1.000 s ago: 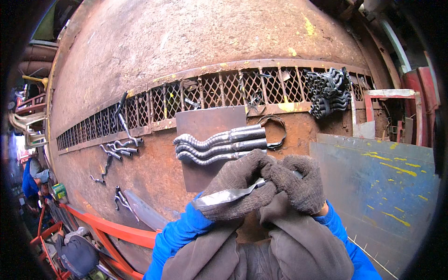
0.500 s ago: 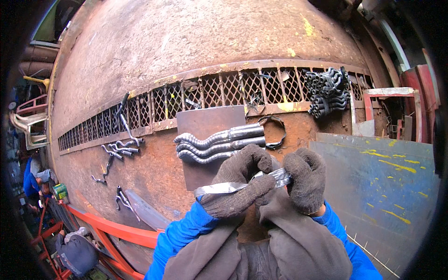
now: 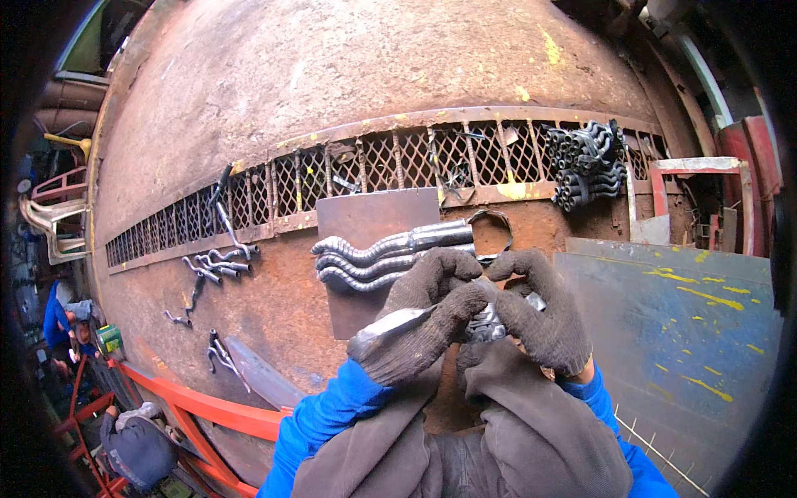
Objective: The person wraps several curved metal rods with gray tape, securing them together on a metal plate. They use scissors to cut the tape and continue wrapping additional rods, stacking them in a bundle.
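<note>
1. Grey-gloved, your left hand (image 3: pixel 423 319) and right hand (image 3: pixel 535 315) both close around one flat metal piece (image 3: pixel 390 324).
2. Beyond that piece, three wavy tubes (image 3: pixel 382 257) lie on a steel plate (image 3: pixel 369 220).
3. Further beyond, a mesh grating (image 3: pixel 332 178) runs.

Both gloved hands, L hand (image 3: pixel 423 319) & R hand (image 3: pixel 535 311), grip metal piece (image 3: pixel 390 324) over rusty plate (image 3: pixel 365 220).

Single head cam, looks down, close over rusty workbench (image 3: pixel 274 299).
</note>
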Available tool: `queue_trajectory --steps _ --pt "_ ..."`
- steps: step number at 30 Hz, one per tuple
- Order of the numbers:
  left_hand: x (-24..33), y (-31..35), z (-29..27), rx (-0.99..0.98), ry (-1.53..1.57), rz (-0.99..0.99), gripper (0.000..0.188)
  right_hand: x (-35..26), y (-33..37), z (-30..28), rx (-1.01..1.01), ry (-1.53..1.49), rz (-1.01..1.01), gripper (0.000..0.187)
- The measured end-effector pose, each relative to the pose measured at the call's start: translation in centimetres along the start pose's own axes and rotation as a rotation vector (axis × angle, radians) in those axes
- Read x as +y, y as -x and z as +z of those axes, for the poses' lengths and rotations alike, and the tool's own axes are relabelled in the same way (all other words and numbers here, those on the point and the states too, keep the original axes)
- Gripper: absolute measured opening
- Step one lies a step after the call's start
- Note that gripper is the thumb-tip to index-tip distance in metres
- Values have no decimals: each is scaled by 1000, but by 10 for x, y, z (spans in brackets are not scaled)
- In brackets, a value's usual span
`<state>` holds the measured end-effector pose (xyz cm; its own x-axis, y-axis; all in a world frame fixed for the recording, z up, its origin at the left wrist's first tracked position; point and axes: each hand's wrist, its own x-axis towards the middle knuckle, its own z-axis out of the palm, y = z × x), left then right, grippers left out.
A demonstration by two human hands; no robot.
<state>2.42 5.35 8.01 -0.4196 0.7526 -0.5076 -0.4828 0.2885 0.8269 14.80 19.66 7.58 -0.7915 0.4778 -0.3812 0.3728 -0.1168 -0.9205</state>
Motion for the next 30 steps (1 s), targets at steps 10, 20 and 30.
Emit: queue_trajectory --steps 10,20,30 --pt "-36 -3 2 30 -52 287 21 -15 2 -4 -236 315 -120 33" --pt "-34 -8 -11 82 -315 293 13 3 0 4 -227 -40 58 37" --pt "-39 -7 5 61 -54 204 82 3 -10 14 -283 69 14 28"
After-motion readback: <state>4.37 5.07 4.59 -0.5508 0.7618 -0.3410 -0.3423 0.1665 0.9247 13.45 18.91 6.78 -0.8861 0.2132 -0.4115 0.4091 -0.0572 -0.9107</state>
